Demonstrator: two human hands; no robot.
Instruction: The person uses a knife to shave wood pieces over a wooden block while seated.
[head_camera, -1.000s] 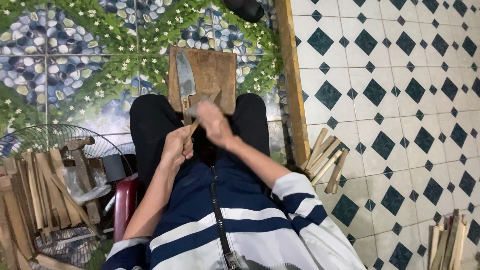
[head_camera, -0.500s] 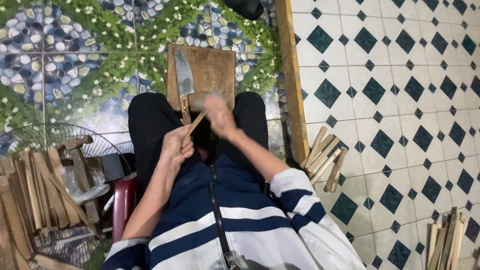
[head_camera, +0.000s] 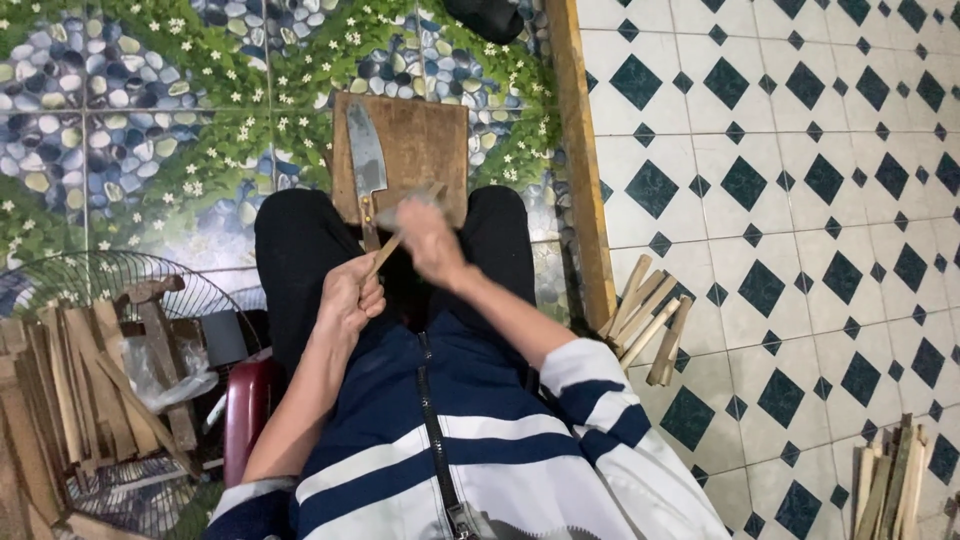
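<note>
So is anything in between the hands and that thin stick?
No. The left hand is already closed around the thin wooden stick, and the right hand is on its upper end, above the wooden board where the cleaver lies.

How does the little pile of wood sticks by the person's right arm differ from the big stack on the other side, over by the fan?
The small pile of sticks is a loose handful lying straight on the diamond-patterned tiles. The big stack of sticks holds far more pieces and lies piled against the fan guard. The small pile's pieces look shorter and paler, the big stack's longer and darker. Both are split wooden strips.
</note>
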